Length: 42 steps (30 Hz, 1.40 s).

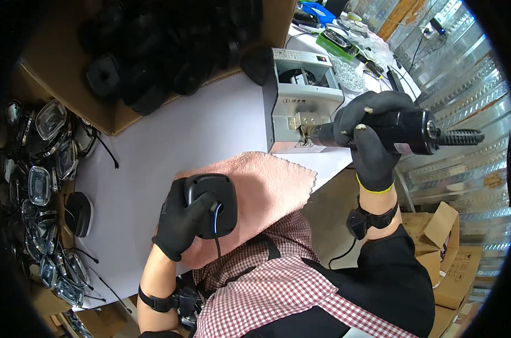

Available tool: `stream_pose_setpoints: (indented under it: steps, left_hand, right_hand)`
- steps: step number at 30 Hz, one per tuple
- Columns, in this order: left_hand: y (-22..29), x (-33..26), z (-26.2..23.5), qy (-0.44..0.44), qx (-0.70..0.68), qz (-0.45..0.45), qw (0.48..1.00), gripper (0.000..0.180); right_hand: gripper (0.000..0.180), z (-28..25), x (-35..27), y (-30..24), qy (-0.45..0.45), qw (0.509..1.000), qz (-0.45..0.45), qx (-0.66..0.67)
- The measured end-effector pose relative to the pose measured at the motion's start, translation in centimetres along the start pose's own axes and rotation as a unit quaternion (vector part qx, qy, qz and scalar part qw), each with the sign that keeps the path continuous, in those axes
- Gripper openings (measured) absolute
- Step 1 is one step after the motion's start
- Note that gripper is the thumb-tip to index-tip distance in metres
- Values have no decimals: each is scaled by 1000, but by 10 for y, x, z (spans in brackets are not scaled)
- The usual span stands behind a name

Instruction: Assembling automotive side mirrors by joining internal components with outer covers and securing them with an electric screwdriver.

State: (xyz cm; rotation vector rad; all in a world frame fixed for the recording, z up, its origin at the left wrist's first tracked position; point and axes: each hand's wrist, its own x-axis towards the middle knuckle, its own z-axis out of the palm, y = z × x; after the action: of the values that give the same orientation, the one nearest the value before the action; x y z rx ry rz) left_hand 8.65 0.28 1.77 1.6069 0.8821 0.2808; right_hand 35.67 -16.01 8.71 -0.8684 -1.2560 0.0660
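Wearing a black glove, my left hand (pixel 179 222) is closed on a black plastic housing (pixel 226 197) with rounded corners. A cable (pixel 217 239) runs from the housing toward my apron, with a bluish-white stretch by my thumb. Under both lies a pink cloth (pixel 278 177). My gloved right hand (pixel 371 138) wraps round a black electric screwdriver (pixel 407 127), held nearly level. Its front end meets the outlet at the front of a grey screw feeder (pixel 285 115); the bit's exact contact is hard to make out.
A cardboard box (pixel 117 112) of black housings stands at the far left. Clear-lensed parts with cables (pixel 41 186) crowd the left edge, near a lone black part (pixel 79 214). Behind the feeder lie a bag of small shiny pieces (pixel 348 76) and a green tray (pixel 328 46). Opened cartons (pixel 444 253) stand at right.
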Motion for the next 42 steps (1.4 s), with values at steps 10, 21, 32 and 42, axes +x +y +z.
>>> stream_pose_setpoints:
  steps: [10,21,32,42]
  left_hand:
    - [1,3,3,15,35,24,999,50]
    - [-1,-4,0,-23,88,101,991,41]
    - [-11,-4,1,0,220,204,954,31]
    - [-45,7,2,25,248,270,930,36]
  right_hand:
    - [27,40,-7,-18,54,966,50,247]
    - [31,104,-6,5,-3,963,40,266]
    - [26,126,-4,38,-131,949,26,286]
    - [28,131,-37,38,-48,945,216,239]
